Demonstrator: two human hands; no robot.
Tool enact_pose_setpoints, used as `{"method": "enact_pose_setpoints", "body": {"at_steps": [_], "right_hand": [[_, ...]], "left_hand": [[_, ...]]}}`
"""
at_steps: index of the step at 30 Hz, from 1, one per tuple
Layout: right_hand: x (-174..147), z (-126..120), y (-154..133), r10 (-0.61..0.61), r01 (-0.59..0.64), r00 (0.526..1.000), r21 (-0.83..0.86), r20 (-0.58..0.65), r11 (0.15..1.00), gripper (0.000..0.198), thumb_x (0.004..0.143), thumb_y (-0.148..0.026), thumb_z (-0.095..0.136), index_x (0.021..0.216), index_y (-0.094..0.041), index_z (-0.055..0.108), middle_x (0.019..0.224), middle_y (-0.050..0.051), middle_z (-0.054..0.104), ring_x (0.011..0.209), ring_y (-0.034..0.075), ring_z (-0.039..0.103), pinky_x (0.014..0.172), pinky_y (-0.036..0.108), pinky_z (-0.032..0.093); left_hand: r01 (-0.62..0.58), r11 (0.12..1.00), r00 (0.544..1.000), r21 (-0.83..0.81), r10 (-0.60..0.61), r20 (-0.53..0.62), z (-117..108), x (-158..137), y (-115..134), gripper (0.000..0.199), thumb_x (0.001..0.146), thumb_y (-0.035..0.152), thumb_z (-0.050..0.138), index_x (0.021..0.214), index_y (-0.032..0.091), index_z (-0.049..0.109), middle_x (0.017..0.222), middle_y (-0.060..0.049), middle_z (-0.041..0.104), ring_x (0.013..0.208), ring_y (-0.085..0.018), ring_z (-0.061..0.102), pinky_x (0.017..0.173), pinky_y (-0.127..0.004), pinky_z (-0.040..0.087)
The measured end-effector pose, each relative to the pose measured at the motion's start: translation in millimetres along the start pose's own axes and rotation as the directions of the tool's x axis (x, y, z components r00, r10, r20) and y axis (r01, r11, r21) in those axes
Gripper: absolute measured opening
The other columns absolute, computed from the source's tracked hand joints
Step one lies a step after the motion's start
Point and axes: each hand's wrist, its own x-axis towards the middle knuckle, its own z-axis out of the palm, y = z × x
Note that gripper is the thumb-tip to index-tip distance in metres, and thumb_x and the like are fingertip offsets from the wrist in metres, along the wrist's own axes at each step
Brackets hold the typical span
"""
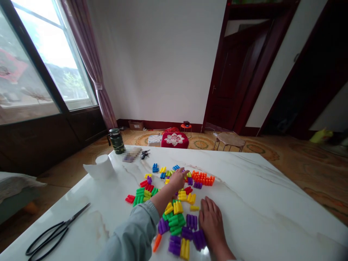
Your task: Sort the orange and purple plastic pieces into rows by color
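My left hand (178, 180) reaches over the far part of a spread of small coloured plastic blocks, an outstretched finger above purple and yellow-green ones; its other fingers are partly hidden. Flat on the table, my right hand (213, 221) has its fingers extended beside purple blocks (191, 222) and a single yellow block (194, 208). Many blocks lie in same-coloured clusters: orange blocks (203, 178) at the far right, green blocks (139, 197) to the left, yellow blocks (178, 207) near the middle. One orange block (157, 243) lies apart at the near edge.
The white marble-patterned table (258, 203) also carries black-handled scissors (61, 232), a white paper roll (104, 166), a dark green flask (116, 140) and small black pliers (145, 154). A red flowered stool (174, 140) and a round stool (230, 139) stand beyond.
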Motion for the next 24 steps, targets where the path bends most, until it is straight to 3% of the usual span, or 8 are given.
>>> {"method": "enact_pose_setpoints", "body": {"at_steps": [4,8,12,15,17,20,24], "right_hand": [[0,0,1,0.005,-0.005,1.000,-0.003,0.012,1.000,0.041,0.086,-0.016,0.045,0.123,-0.016,0.061,0.135,0.012,0.058,0.126,0.025,0.048,0.107,0.039,0.033],[0,-5,-1,0.014,-0.014,1.000,0.008,0.022,1.000,0.041,0.087,-0.016,0.045,0.125,-0.015,0.061,0.136,0.012,0.056,0.127,0.025,0.047,0.107,0.039,0.032],[0,-8,-4,0.020,-0.020,1.000,0.022,0.022,1.000,0.040,0.088,-0.016,0.045,0.125,-0.015,0.060,0.136,0.013,0.056,0.128,0.025,0.046,0.109,0.039,0.031],[-1,-6,-4,0.015,-0.015,1.000,0.037,0.010,0.999,0.039,0.088,-0.017,0.045,0.125,-0.015,0.060,0.135,0.013,0.057,0.128,0.026,0.046,0.109,0.040,0.031],[-2,-3,-2,0.011,-0.011,1.000,0.043,-0.003,0.999,0.039,0.088,-0.018,0.045,0.124,-0.015,0.060,0.135,0.012,0.057,0.128,0.026,0.046,0.108,0.040,0.032],[-3,4,2,-0.008,0.009,1.000,0.051,-0.022,0.999,0.040,0.088,-0.019,0.045,0.125,-0.016,0.060,0.135,0.012,0.057,0.127,0.026,0.047,0.107,0.040,0.034],[-4,9,4,-0.019,0.022,0.999,0.050,-0.046,0.999,0.041,0.087,-0.019,0.045,0.125,-0.015,0.060,0.135,0.012,0.057,0.126,0.027,0.047,0.107,0.042,0.034]], "left_hand": [[-0.021,0.998,0.996,0.067,0.015,0.090,9,11,-5,0.044,0.076,0.006,0.057,0.114,0.024,0.068,0.120,-0.009,0.062,0.119,-0.027,0.054,0.101,-0.038,0.045],[-0.023,0.996,0.995,0.089,0.014,0.098,2,-5,-4,0.042,0.083,0.007,0.047,0.117,0.022,0.066,0.118,-0.010,0.063,0.116,-0.024,0.056,0.097,-0.035,0.046],[-0.068,0.994,0.983,0.084,0.052,0.173,-26,-37,-11,0.036,0.082,0.014,0.053,0.112,0.024,0.069,0.110,-0.006,0.068,0.104,-0.021,0.062,0.090,-0.030,0.048],[-0.153,0.986,0.949,0.058,0.131,0.286,-53,-57,-17,0.025,0.075,0.029,0.069,0.099,0.028,0.074,0.098,0.000,0.073,0.093,-0.019,0.066,0.085,-0.026,0.049],[-0.208,0.977,0.929,0.048,0.182,0.322,-68,-61,-19,0.026,0.075,0.038,0.069,0.099,0.029,0.074,0.099,0.001,0.074,0.094,-0.018,0.066,0.087,-0.025,0.049],[-0.226,0.971,0.934,0.081,0.193,0.301,-75,-47,-16,0.033,0.083,0.039,0.062,0.113,0.028,0.069,0.114,-0.002,0.070,0.107,-0.020,0.063,0.096,-0.028,0.047],[-0.173,0.969,0.952,0.175,0.120,0.281,-61,-6,-11,0.047,0.083,0.027,0.060,0.129,0.028,0.058,0.130,-0.007,0.060,0.118,-0.023,0.058,0.100,-0.033,0.047]]}}
